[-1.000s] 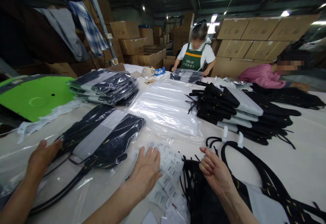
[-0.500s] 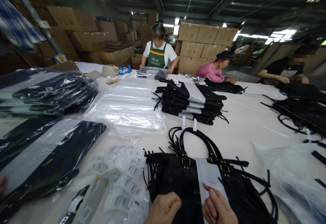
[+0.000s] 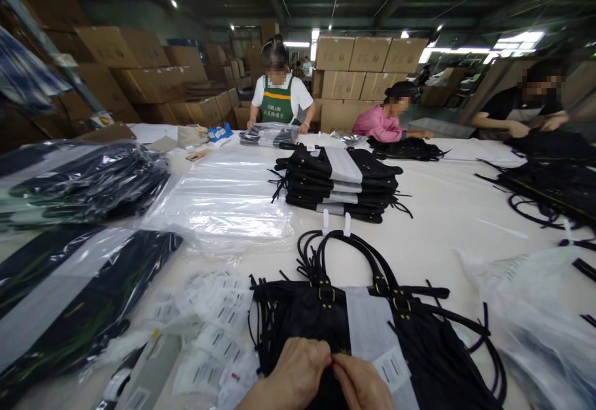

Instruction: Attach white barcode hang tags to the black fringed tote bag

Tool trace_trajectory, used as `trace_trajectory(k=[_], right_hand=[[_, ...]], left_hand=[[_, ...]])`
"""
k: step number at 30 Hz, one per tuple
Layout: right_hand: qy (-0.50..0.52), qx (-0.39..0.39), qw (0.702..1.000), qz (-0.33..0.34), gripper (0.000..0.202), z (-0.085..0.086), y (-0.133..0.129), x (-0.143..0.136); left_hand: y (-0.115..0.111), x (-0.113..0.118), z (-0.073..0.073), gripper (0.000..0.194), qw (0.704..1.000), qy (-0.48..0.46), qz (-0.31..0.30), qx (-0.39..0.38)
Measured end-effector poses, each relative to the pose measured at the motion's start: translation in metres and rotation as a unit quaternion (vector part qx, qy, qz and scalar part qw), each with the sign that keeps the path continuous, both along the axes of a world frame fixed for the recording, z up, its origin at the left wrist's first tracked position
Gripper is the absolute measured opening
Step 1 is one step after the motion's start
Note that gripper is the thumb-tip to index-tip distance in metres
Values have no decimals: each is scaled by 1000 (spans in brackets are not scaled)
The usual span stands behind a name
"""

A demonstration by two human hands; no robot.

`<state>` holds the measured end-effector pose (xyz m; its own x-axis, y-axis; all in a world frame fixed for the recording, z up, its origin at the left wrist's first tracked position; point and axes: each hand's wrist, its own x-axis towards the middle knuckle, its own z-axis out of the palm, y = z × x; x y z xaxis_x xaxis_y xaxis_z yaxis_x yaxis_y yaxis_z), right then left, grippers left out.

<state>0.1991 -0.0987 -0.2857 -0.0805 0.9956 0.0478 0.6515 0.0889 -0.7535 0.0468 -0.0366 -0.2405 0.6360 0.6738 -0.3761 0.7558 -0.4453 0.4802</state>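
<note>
Surface (image 3: pixel 447 211): white, broad, filled the view from the near edge to the far workers.

Cartons (image 3: pixel 367 54): brown, stacked behind the surface at 12 o'clock, with more at 10 o'clock.

Clear plastic sleeves (image 3: pixel 228 195): a flat pile, centre-left, at 11 o'clock from the hands.

Bagged black bags, stacked (image 3: pixel 88 177): at 10 o'clock, left of the clear sleeves.

Single bagged bag (image 3: pixel 69 298): lay at 9 o'clock, near the left edge.

Stack of unbagged black bags (image 3: pixel 339 183): each with a white paper band, at 12 o'clock beyond the handles.

Black fringed bag (image 3: pixel 433 354): lay flat on the surface directly before the person, at the bottom centre. Its handles (image 3: pixel 354 248) looped away toward 12 o'clock, with two white tags at their top. A white paper band (image 3: pixel 370 329) crossed its middle, bearing a barcode sticker (image 3: pixel 392 368).

Crumpled clear plastic (image 3: pixel 531 310): at 3 o'clock.

Loose barcode labels (image 3: pixel 218 329): a scattered heap at 9 o'clock, just beside the fringe.

Workers: one in a green apron (image 3: pixel 278 102) at 12 o'clock, one in pink (image 3: pixel 379 125) at 1 o'clock, one in black (image 3: pixel 521 109) at 2 o'clock, all at the far side.

Left hand (image 3: pixel 295 376): curled, fingertips pressed together with those of the other hand, resting on the bag's near edge.

Right hand (image 3: pixel 361 385): likewise curled, meeting the left at a pinch on the bag; what small item lay between the fingers could not be told.
</note>
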Motion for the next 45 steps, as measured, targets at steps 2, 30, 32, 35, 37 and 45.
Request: trace_trajectory(k=[2, 30, 32, 35, 37, 45], right_hand=[[28, -44, 998, -28, 29, 4, 10, -1], [-9, -166, 974, -154, 28, -3, 94, -19], [-28, -167, 978, -119, 25, 4, 90, -13], [-56, -118, 989, -67, 26, 13, 76, 4], [-73, -83, 993, -48, 31, 15, 64, 17], [-87, -69, 990, -86, 31, -5, 43, 36]], left_hand=[[11, -2, -1, 26, 999, -32, 27, -8], [89, 22, -35, 23, 986, -68, 152, -2], [88, 18, -32, 21, 991, -36, 128, 13], [85, 11, -25, 21, 992, 18, 120, 33], [82, 5, -21, 23, 991, 44, 121, 44], [65, -5, -10, 17, 985, 105, 128, 56]])
